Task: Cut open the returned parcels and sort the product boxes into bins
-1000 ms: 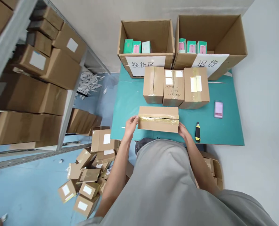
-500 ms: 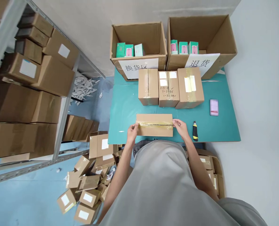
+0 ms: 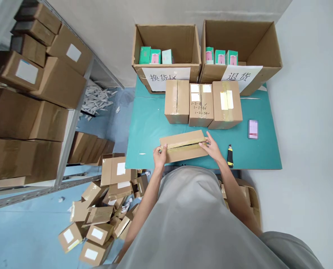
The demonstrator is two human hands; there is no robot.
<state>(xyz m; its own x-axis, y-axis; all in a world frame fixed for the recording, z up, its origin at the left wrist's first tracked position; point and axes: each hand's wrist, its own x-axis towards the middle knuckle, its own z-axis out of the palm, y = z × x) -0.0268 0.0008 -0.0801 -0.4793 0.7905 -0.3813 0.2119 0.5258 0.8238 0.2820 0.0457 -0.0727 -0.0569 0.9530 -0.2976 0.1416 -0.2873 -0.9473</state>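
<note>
A flat brown cardboard box (image 3: 183,145) sealed with yellowish tape lies slightly skewed near the front edge of the teal table (image 3: 146,127). My left hand (image 3: 160,155) grips its left end with curled fingers. At the right end, my right hand (image 3: 213,148) rests on the box with fingers over its top. A yellow-and-black utility knife (image 3: 229,156) lies on the table just right of my right hand.
Three sealed boxes (image 3: 202,104) stand in a row behind. Two open cartons (image 3: 166,48) (image 3: 241,46) with paper signs hold small green and pink packs. A phone (image 3: 253,129) lies at right. Shelving (image 3: 34,93) with boxes stands left; several small boxes (image 3: 99,220) litter the floor.
The box was lowered flat onto the table, then turned slightly so its right end points away. Both hands stayed at its ends.
</note>
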